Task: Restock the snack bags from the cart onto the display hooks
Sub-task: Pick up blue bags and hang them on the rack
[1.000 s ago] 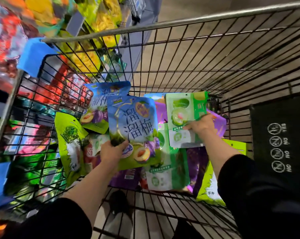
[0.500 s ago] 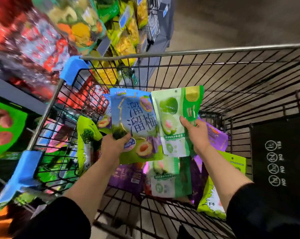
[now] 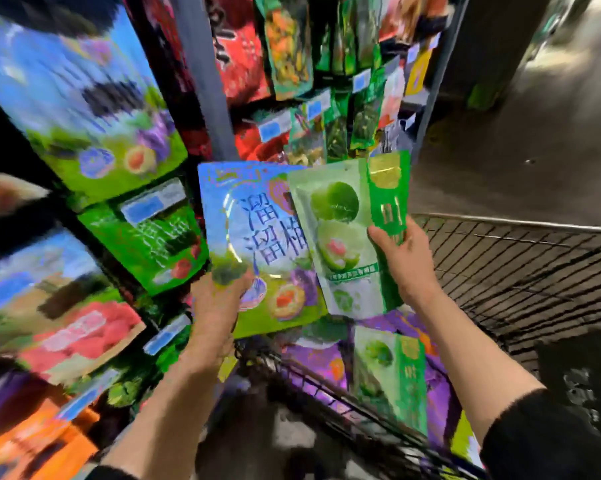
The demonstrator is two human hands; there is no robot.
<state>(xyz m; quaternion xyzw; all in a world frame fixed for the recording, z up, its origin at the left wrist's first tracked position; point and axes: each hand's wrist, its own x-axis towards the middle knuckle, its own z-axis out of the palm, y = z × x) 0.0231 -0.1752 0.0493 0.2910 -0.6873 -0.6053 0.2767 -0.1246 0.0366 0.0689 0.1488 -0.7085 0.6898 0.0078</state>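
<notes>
My left hand grips the blue plum bag by its bottom corner, and my right hand pinches the green plum bag by its right edge, both bags up out of the cart and overlapping in front of the display rack. View's blurred, no hooks readable. To do this well, I'd hang one bag at a time on its matching row, shift my grip toward the top, and line up the hang hole squarely.

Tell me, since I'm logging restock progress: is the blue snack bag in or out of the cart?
Out. The left hand holds the blue bag raised above the cart, in front of the hanging display.
</notes>
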